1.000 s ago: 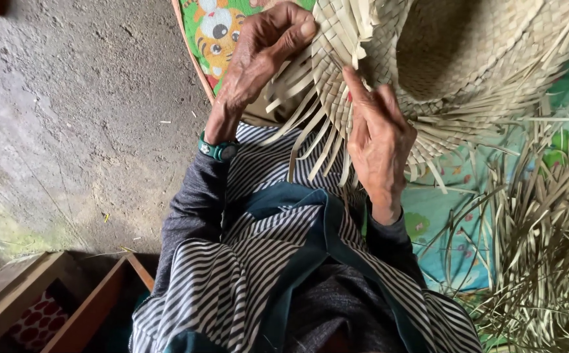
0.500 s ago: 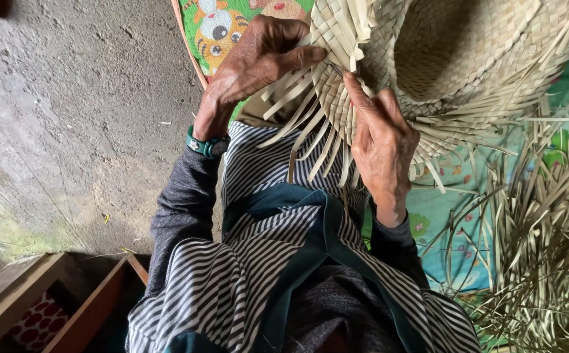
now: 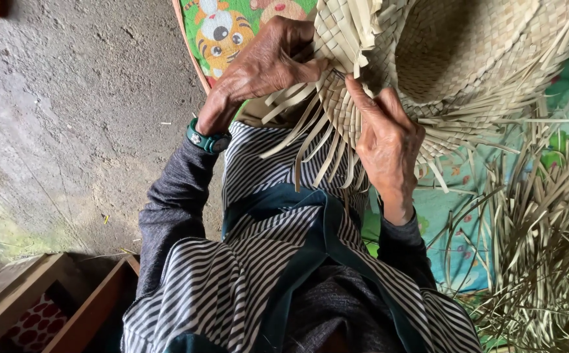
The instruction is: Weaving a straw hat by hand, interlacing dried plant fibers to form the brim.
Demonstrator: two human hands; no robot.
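Up close, both hands work the brim of a woven straw hat (image 3: pixel 467 52). Left hand (image 3: pixel 265 62) is curled over the brim's edge, fingers bent and pinching a loose flat strip among the unwoven ends. Right hand (image 3: pixel 389 140) lies against the underside of the brim, index finger stretched up and pressing the weave, remaining fingers loosely bent; whether it grips a strip, cannot tell. Loose strip ends (image 3: pixel 317 144) hang from the brim between the two hands, fanning down over the lap. Hat sits at the top of view, crown toward the upper right. Left wrist carries a dark green watch (image 3: pixel 207 139); grey sleeves, striped cloth (image 3: pixel 232 281) across the lap. Pile of dry straw strips (image 3: pixel 546 229) lies at right on a colourful printed mat (image 3: pixel 222 29). Bare concrete floor (image 3: pixel 68 117) at left; wooden box (image 3: pixel 55 307) at lower left corner.
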